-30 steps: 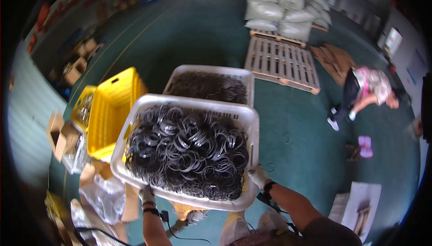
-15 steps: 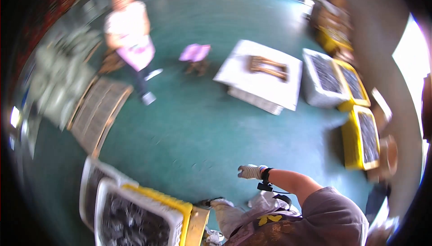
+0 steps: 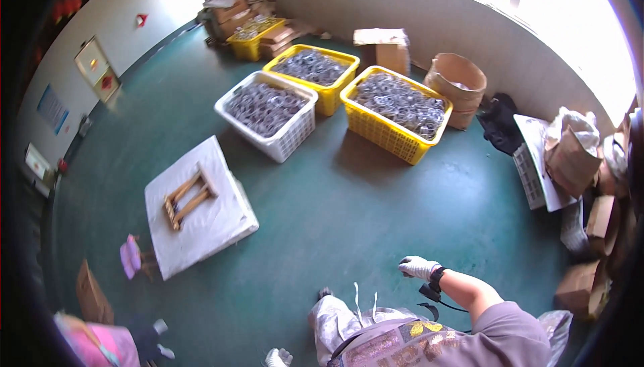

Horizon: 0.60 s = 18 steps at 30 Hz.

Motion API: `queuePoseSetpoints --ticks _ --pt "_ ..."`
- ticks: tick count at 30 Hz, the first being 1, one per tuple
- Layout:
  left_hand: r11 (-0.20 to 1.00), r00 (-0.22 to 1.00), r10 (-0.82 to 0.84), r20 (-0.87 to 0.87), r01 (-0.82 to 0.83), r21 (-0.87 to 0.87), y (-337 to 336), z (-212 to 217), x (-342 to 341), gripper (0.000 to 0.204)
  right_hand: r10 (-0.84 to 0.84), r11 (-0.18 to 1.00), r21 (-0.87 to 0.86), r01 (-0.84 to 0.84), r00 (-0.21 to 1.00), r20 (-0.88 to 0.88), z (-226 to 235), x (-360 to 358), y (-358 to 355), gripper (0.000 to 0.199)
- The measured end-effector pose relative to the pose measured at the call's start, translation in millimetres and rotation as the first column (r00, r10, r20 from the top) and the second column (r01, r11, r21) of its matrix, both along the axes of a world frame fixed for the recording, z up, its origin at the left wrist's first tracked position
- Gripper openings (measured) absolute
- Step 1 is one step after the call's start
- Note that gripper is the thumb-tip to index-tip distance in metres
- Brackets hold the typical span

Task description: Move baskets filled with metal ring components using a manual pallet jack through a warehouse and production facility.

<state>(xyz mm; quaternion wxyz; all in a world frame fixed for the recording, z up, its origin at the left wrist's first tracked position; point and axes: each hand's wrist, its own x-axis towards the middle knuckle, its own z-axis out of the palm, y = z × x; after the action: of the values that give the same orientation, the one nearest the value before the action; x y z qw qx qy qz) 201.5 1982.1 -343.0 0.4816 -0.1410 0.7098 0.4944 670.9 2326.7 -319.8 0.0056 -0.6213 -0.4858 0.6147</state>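
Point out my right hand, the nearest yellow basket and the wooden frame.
Right hand [image 3: 419, 268], head view: gloved back.
Nearest yellow basket [image 3: 382, 134], head view: long side wall.
Wooden frame [image 3: 193, 207], head view: lower bar.

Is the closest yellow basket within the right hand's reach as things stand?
Probably not: the right hand looks well short of the closest yellow basket, with a stretch of green floor between them.

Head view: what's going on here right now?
The person's gloved right hand and left hand hang over the floor, nothing visibly held. Ahead, a white basket and two yellow baskets stand full of grey rings. Nearer, left, a wooden frame lies on a white board. Another person is at the lower left.
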Motion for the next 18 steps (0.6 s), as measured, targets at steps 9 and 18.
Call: queuePoseSetpoints --ticks 9,18 --pt "0.897 0.900 -0.434 0.046 0.436 -0.074 267.9 -58.0 -82.0 0.024 -0.622 0.782 -0.058 0.620 0.782 -0.040 22.4 110.7 117.3 0.024" --pt "0.664 0.669 -0.699 -0.251 0.738 0.117 747.7 59.8 84.7 0.037 -0.769 0.638 -0.013 0.770 0.637 -0.051 26.7 237.6 266.9 0.027"
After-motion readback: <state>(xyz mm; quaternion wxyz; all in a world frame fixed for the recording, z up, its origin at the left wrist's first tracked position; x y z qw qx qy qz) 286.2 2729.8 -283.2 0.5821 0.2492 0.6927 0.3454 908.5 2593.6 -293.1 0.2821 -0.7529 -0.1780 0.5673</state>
